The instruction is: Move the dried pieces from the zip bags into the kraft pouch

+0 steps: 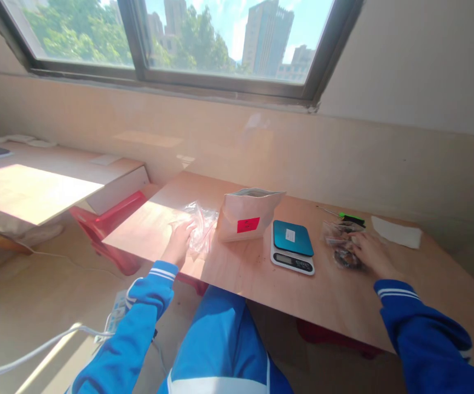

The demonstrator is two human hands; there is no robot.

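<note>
Left hand: the left hand [178, 241] lies flat on the wooden tabletop [237, 273], fingers spread and pressing the edge of a clear plastic bag [199, 224]; it grips nothing that I can make out, only rests on the film.
Clear plastic bag: crumpled and empty-looking, lying on the table just left of the paper pouch and touching the left fingers.
Right hand: the right hand [370, 253] sits on the table at the far right, fingers loosely curled against a small clear packet of dark pieces [339, 243]; whether it has closed on the packet or merely touches it I cannot tell.
Packet: lies flat, right of the scale and near the back edge, its contents too blurred to name.
Paper pouch: a kraft paper pouch [247, 214] with a red label stands upright with its top open, between the plastic bag and the scale.
Scale: a small digital kitchen scale [292, 246] with a teal platform, bare on top, near the pouch.
Behind the packet: a green-tipped tool [350, 218] and a white folded paper [397, 232], well apart from the left hand.
Sleeves: both arms wear blue sleeves with white stripes.
</note>
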